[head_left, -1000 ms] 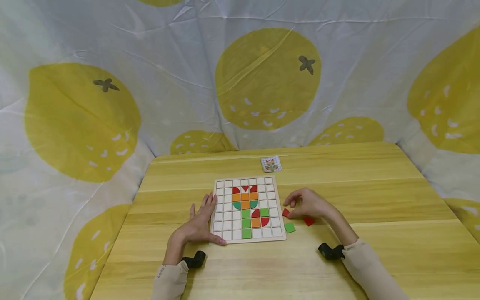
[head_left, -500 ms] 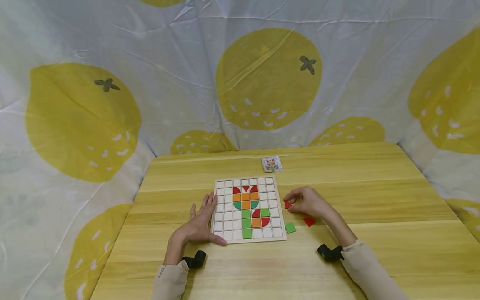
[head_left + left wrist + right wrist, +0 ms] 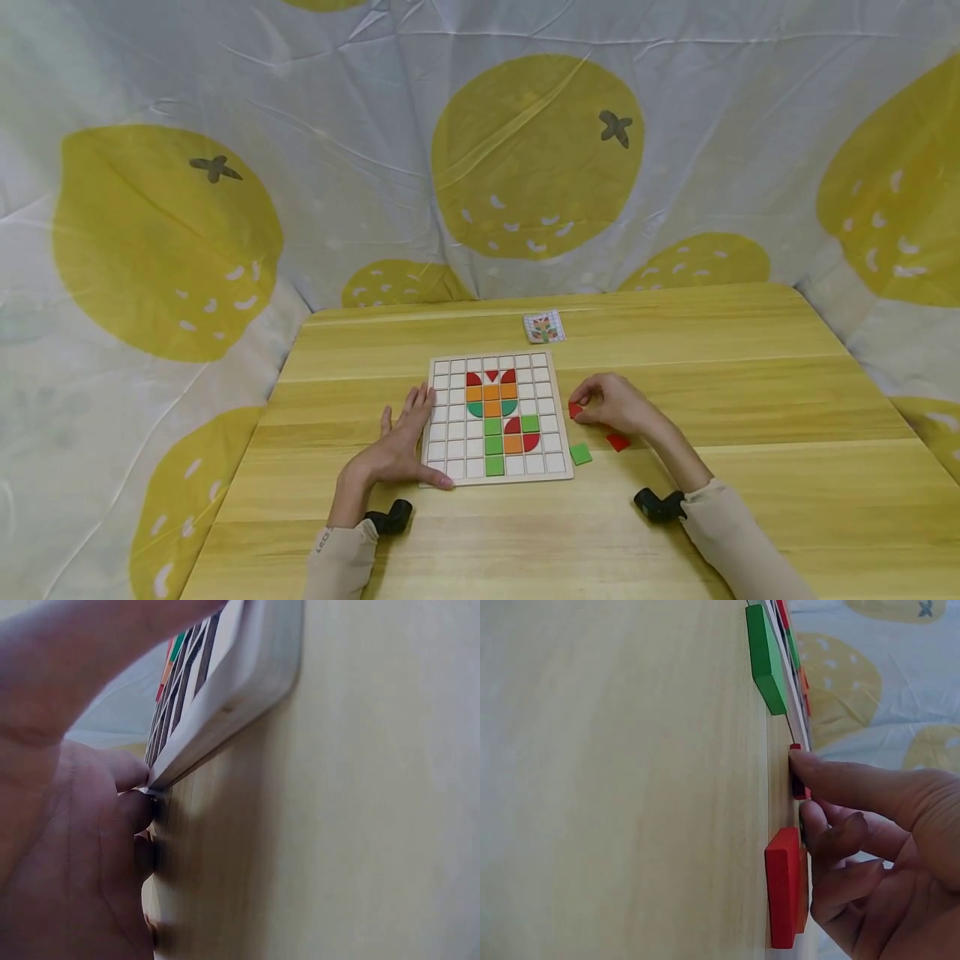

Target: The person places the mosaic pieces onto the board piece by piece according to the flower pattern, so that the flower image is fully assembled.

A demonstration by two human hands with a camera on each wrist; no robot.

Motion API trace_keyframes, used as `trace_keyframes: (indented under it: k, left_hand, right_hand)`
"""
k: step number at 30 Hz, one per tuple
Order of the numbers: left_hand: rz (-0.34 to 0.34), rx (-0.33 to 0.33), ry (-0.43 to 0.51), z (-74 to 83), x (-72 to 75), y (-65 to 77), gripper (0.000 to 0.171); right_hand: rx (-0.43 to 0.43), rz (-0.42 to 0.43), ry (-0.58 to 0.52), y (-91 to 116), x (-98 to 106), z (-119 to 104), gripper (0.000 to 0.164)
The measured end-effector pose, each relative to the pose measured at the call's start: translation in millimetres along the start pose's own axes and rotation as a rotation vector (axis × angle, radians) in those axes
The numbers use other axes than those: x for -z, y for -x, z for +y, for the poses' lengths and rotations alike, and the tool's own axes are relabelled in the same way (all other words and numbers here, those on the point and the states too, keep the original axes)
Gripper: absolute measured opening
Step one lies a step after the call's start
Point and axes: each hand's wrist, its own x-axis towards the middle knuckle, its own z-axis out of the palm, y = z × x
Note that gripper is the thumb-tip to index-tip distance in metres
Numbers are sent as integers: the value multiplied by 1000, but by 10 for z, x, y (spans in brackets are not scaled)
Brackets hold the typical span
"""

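Note:
My left hand (image 3: pixel 401 446) lies spread along the left side of a white gridded board (image 3: pixel 453 450), its thumb at the front edge. Coloured tiles on the board form a flower shape in red, orange, teal and green. To the board's right, my right hand (image 3: pixel 615 404) pinches a small red tile (image 3: pixel 575 410) between thumb and fingers, low over the table. The right wrist view shows the thumb against that red tile (image 3: pixel 798 784), its shape partly covered. A green square tile (image 3: pixel 581 454) and a red quarter-circle tile (image 3: pixel 618 442) lie near this hand.
Behind the board lies a small card (image 3: pixel 543 327) printed with a similar flower pattern. An orange tile (image 3: pixel 803 889) shows behind the loose red one in the right wrist view. A lemon-print cloth (image 3: pixel 360 167) hangs behind the wooden table (image 3: pixel 675 333).
The small red tile has gone from lying by my right fingertips into their pinch and shifted slightly away from me. My left hand and the board stay in place.

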Motion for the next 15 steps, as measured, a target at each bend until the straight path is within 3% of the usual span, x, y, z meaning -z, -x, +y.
trace_keyframes:
  k: [15]
  left_hand:
    - [-2,-13,0,-9,2,8,146]
  right_hand:
    - [-23,-32,-146,10,56,20,17]
